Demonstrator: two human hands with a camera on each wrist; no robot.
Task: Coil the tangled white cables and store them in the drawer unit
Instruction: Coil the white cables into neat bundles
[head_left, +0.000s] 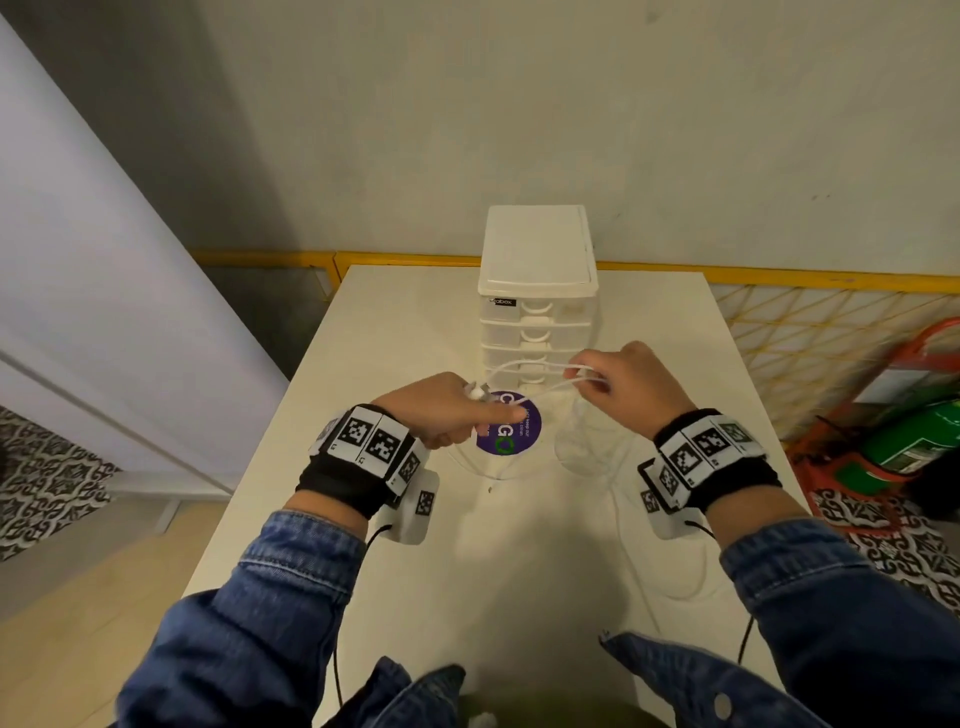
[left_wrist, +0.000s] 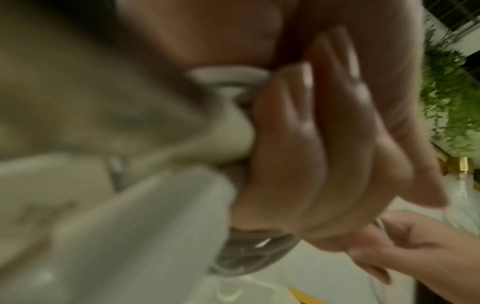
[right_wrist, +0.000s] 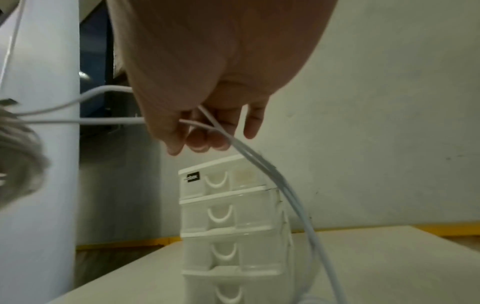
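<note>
A white drawer unit (head_left: 537, 306) stands at the back middle of the white table (head_left: 395, 322), all its drawers pushed in; the right wrist view shows its front (right_wrist: 228, 222). Thin white cables (head_left: 524, 370) stretch in the air between my hands in front of it. My left hand (head_left: 457, 410) grips a white plug end of the cable (head_left: 475, 391), blurred in the left wrist view (left_wrist: 233, 131). My right hand (head_left: 618, 379) pinches several strands (right_wrist: 207, 123), which hang down to the table (right_wrist: 296, 203). More cable lies looped on the table (head_left: 587, 447).
A round purple sticker (head_left: 511, 431) lies on the table under the hands. Loose cable runs toward the table's near right (head_left: 634, 561). A yellow mesh fence (head_left: 810, 338) and a green cylinder (head_left: 914, 441) stand at the right. A white cabinet (head_left: 93, 291) is at the left.
</note>
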